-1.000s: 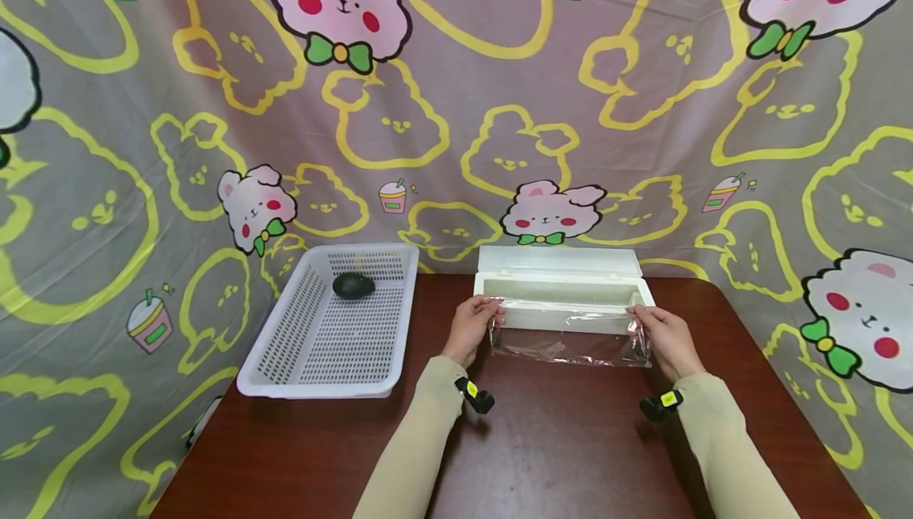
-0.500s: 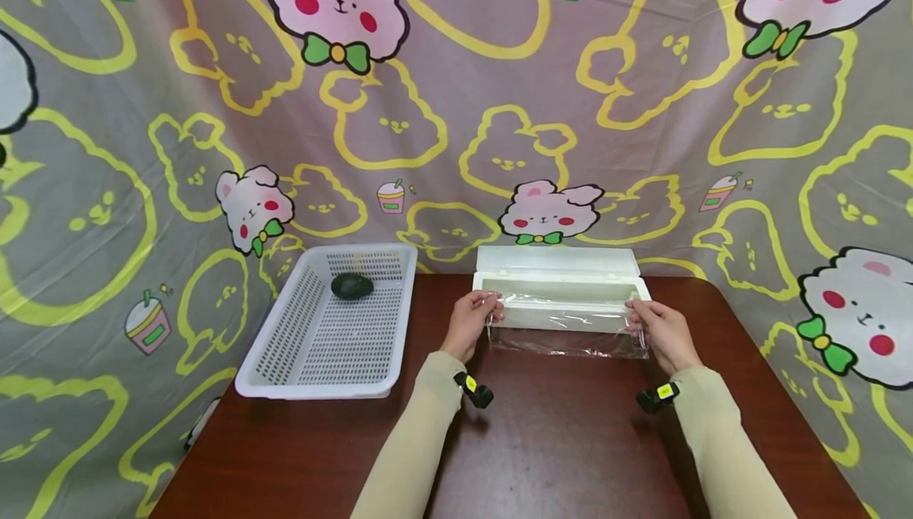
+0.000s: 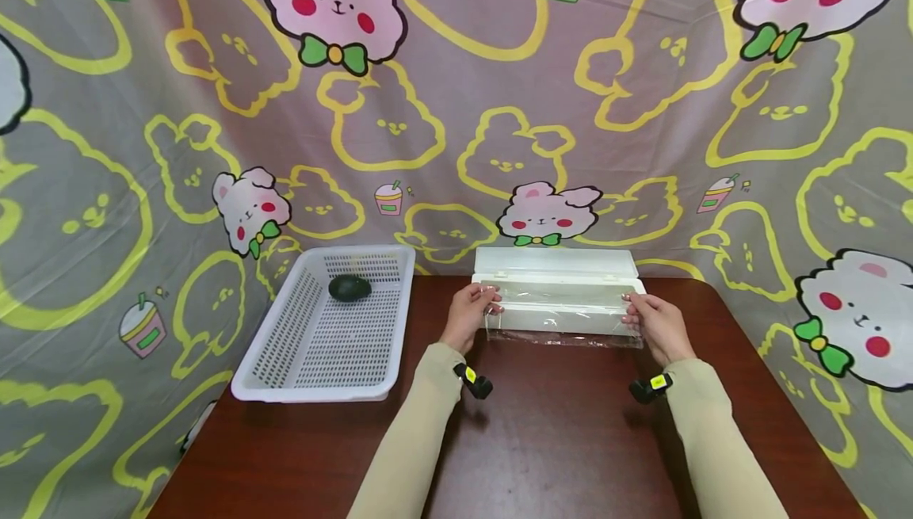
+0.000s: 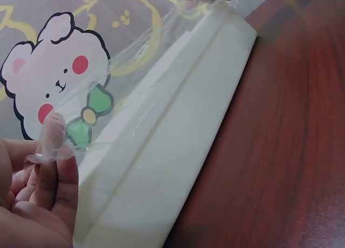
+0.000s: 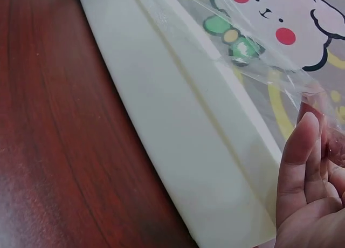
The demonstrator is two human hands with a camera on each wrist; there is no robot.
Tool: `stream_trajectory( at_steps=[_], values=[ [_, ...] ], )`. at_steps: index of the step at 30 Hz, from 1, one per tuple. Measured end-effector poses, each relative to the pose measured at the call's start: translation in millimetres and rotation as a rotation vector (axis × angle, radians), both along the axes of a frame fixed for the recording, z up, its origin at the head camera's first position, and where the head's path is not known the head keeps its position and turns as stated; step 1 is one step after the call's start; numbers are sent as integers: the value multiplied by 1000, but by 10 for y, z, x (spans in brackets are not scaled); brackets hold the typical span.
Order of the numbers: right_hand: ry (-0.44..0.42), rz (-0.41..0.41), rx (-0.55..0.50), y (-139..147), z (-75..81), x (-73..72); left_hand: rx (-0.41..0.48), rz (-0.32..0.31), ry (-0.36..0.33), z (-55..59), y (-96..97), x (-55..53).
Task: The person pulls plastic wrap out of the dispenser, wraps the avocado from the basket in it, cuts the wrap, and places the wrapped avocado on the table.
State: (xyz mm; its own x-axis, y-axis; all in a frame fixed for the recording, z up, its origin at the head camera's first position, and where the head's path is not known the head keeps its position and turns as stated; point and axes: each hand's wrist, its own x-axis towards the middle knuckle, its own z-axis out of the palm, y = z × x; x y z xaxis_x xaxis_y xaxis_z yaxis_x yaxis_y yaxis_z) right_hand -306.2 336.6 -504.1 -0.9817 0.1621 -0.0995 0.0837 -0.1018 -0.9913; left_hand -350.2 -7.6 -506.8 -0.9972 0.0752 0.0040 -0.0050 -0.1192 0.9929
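Both hands have just shifted a little farther from the person and raised the film (image 3: 559, 319), so its upper edge now runs across the mouth of the box (image 4: 178, 151) and less of it hangs below the box's front than a second ago. The left hand (image 3: 468, 315) pinches one end of the film between thumb and fingers, and the right hand (image 3: 660, 327) pinches the other, so it spans the gap between them, clear and slightly creased. In effect, the sheet seems under control at both ends and better placed over the box; whether it joins anything inside cannot be told. The box rests on the table (image 3: 563, 432), its lid (image 3: 556, 262) open at the back. Well apart, to the left, the basket (image 3: 314, 394) and the avocado (image 3: 349, 288) in it appear unchanged.
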Motion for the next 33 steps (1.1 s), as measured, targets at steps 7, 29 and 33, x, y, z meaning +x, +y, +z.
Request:
stream_trajectory(
  at_steps=[7,29,33],
  values=[
    [-4,4,-51,-15,33,-53,4,1,3,46,-11,-64],
    [24,-15,-88,-36,233,-152,20,24,16,225,27,-168],
    [27,-18,-98,-37,253,-156,29,26,13,236,34,-185]
  ],
)
